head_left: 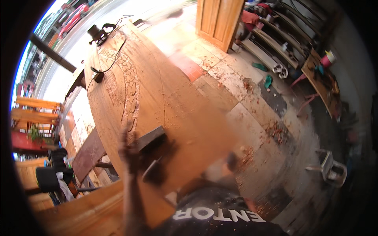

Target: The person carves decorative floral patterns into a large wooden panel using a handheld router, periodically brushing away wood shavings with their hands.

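Block (152, 139) apparently beside left hand (129, 152)

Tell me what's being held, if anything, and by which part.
Cannot be told: the left hand is blurred beside the dark block; no right hand is discernible.

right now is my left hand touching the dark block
Cannot tell. The head view shows the left hand blurred beside the dark block, with neither contact nor gap plain.

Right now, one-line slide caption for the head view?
Blurred bare left hand beside a dark rectangular block, over a carved brown wooden panel.
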Demonstrator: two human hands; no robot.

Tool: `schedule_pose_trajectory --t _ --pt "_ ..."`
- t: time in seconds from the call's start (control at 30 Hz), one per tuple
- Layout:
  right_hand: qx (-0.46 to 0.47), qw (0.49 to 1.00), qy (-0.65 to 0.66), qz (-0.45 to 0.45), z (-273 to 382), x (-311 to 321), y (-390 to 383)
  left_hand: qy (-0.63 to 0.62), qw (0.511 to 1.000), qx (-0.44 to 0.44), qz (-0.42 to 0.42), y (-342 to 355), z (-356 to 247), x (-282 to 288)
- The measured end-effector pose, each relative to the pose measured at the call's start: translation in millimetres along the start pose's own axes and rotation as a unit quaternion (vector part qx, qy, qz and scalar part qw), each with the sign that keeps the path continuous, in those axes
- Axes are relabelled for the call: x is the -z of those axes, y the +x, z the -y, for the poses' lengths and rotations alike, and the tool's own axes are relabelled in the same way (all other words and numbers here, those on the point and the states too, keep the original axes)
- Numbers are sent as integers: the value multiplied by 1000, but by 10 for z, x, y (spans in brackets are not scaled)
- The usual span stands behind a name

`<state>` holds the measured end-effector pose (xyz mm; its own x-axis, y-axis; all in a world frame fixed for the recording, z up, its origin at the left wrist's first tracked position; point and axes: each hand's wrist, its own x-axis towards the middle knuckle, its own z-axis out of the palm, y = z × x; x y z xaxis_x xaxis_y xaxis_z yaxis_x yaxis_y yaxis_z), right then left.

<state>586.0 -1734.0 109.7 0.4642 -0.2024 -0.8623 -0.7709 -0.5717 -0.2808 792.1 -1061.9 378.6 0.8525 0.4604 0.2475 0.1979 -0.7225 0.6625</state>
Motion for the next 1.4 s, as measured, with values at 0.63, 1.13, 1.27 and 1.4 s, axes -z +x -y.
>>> schedule_pose_trajectory --t 0.63,1.13,1.27,1.4 --pt "374 908 -183 39 4183 2365 3001 178 980 79 45 -198 -1206 -2386" --pt "370 795 -435 205 6967 2252 3383 262 937 225 58 -90 -1464 -2641" --pt "353 814 -441 137 7231 2751 4134 285 917 280 28 322 -1512 -3010" --pt "299 861 -383 149 7717 2984 4424 300 896 326 -35 813 -1433 -3249"
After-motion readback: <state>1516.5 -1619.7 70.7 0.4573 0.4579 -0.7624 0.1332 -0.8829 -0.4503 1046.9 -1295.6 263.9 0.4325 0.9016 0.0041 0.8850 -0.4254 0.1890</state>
